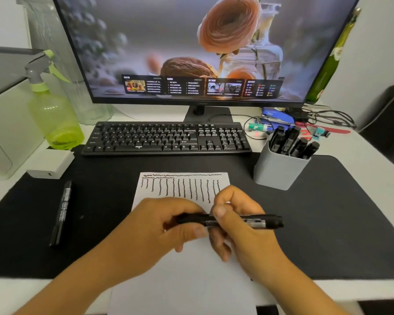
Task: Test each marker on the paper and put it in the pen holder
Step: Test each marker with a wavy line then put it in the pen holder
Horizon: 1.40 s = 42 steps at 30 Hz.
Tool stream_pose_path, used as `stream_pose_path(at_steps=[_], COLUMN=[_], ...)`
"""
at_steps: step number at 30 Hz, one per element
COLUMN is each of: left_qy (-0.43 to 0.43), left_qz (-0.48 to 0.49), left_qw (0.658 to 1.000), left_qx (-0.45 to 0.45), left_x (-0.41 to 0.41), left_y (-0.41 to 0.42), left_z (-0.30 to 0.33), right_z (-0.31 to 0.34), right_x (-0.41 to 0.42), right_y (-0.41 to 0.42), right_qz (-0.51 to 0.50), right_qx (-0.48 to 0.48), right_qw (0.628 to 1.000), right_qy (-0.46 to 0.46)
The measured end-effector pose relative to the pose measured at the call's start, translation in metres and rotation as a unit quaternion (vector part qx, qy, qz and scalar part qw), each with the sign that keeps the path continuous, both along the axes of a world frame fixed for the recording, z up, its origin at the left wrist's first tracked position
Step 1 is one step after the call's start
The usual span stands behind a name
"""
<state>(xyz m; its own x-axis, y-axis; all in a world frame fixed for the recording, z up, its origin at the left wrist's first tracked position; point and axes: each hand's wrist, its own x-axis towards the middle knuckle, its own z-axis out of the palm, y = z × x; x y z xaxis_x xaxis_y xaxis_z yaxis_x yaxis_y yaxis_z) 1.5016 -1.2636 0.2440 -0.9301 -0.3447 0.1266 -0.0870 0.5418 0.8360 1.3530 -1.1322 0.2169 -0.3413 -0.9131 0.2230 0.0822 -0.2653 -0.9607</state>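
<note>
Both hands grip one black marker lying level over the paper at center: the left hand closes on its left end, the right hand pinches its middle. A spare marker lies at 9 o'clock. The holder, at 2 o'clock, carries several markers.

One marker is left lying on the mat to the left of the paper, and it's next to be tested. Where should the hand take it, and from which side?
Probably mid-barrel, from above. The loose marker lies flat and lengthwise on the black mat, pointing away from the person, with clear mat on both long sides. The left hand is nearer, so a thumb-and-finger pinch across the barrel should lift it level.
</note>
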Motion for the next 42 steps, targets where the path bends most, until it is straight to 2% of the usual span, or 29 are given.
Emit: stream_pose_path(at_steps=[3, 5, 7, 8, 10, 13, 16, 20, 27, 42], left_qy=[-0.043, -0.079, -0.133, -0.153, -0.181, -0.189, -0.136, -0.097, -0.076, -0.092], left_qz=[-0.011, 0.002, 0.057, 0.085, 0.09, 0.057, 0.062, 0.022, 0.008, 0.022], left_qw=[0.994, 0.988, 0.982, 0.979, 0.974, 0.953, 0.928, 0.9, 0.901, 0.908], left_qx=[-0.103, -0.13, -0.12, -0.106, -0.107, -0.229, -0.34, -0.424, -0.428, -0.409], left_x=[-0.004, 0.005, 0.023, 0.029, 0.029, 0.0, -0.015, -0.022, -0.022, -0.023], left_y=[0.009, 0.002, -0.019, -0.029, -0.041, -0.03, -0.028, -0.038, -0.045, -0.043], left_z=[-0.004, -0.006, -0.005, -0.004, -0.003, -0.009, -0.019, -0.034, -0.052, -0.051], right_z=[-0.002, 0.002, 0.012, 0.015, 0.014, 0.005, -0.001, -0.019, -0.032, -0.035], right_x=[-0.005, -0.026, -0.06, -0.073, -0.082, -0.07, -0.082, -0.092, -0.094, -0.094], right_y=[-0.002, 0.005, 0.02, 0.026, 0.023, -0.004, -0.027, -0.039, -0.048, -0.052], right_qz=[0.014, -0.025, -0.104, -0.132, -0.136, -0.154, -0.199, -0.214, -0.263, -0.245], right_qx=[0.006, -0.034, -0.081, -0.087, -0.043, 0.035, 0.106, 0.149, 0.187, 0.206], right_qw=[1.0, 0.999, 0.986, 0.984, 0.99, 0.979, 0.962, 0.948, 0.932, 0.936], right_qy=[0.026, -0.035, -0.104, -0.084, 0.019, 0.129, 0.156, 0.182, 0.163, 0.149])
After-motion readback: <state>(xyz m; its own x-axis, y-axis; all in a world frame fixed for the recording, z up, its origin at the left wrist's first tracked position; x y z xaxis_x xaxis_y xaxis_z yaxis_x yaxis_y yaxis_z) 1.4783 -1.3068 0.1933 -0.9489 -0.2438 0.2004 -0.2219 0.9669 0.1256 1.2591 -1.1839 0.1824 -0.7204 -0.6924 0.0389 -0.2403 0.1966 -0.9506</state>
